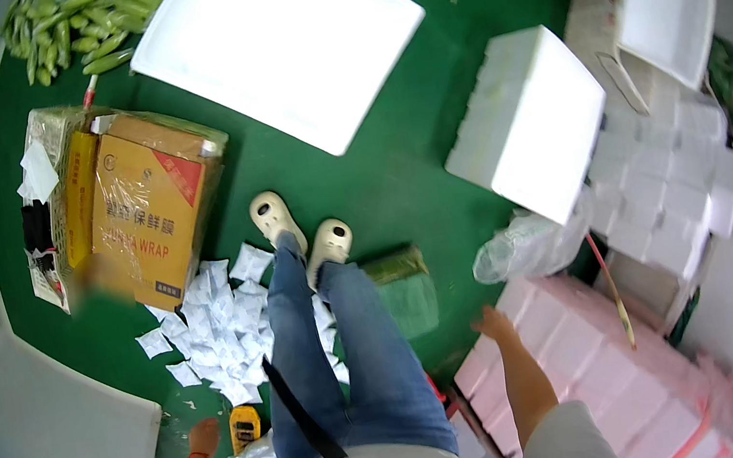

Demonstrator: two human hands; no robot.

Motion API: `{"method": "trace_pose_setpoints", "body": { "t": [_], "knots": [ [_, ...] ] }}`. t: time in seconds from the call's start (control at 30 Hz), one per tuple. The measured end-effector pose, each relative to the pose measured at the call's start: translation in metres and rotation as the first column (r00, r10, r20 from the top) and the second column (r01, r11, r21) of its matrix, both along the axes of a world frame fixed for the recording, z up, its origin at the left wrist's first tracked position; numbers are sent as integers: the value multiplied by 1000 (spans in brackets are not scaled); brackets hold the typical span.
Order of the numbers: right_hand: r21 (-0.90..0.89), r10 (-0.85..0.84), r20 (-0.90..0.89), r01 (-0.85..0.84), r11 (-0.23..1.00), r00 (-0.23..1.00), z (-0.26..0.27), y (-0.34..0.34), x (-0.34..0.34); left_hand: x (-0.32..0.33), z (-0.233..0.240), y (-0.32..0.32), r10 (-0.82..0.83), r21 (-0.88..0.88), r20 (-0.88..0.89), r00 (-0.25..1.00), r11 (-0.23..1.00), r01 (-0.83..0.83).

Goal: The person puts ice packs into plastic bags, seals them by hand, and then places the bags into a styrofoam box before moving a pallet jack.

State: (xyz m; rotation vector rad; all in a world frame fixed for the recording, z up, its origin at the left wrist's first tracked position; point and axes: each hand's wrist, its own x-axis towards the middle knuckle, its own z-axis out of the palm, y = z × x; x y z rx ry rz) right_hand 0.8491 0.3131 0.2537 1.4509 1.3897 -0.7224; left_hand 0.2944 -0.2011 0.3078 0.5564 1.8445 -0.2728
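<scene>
My left hand (205,438), with a red band at the wrist, hangs low at the left, apart from everything around it. Nearest to it are a yellow device (245,429) and a heap of small white packets (227,334) on the floor. My right hand (495,324) is over the edge of a stack of pink blocks or boxes (550,351); contact cannot be made out. I see nothing held in either hand, but the fingers are small and blurred. Between the hands are my legs in jeans (365,347) and pale clogs (328,243).
A large white flat-topped object (283,45) lies ahead on the green floor (360,193). Left are a cling-wrap carton (146,209), a crate (45,285) and wrapped green vegetables (80,22). White foam boxes (546,123), clear plastic (517,250) and a leaning stick (610,289) are right.
</scene>
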Motion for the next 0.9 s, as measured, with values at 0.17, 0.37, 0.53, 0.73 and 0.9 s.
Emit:
{"method": "trace_pose_setpoints", "body": {
  "t": [0.17, 0.37, 0.53, 0.73, 0.9],
  "knots": [
    [-155, -34, 74, 45, 987, 997, -169, -33, 23, 83, -183, 13, -178, 91, 536, 825, 984, 153],
    [-141, -69, 91, 82, 987, 993, -338, -45, -2, 129, -348, 195, 397, -121, 320, 860, 918, -379],
    [-117, -42, -54, 35, 993, 998, -391, -2, -74, 104, -411, 254, 561, 77, 261, 786, 799, -596],
    [-150, 133, -138, -154, 977, 981, -447, 45, -119, 108, -414, 245, 593, 158, 215, 776, 763, -627],
    [-96, 370, -245, -403, 910, 896, -510, 73, -152, 124, -410, 212, 576, 355, 160, 802, 725, -591]
  ]
}}
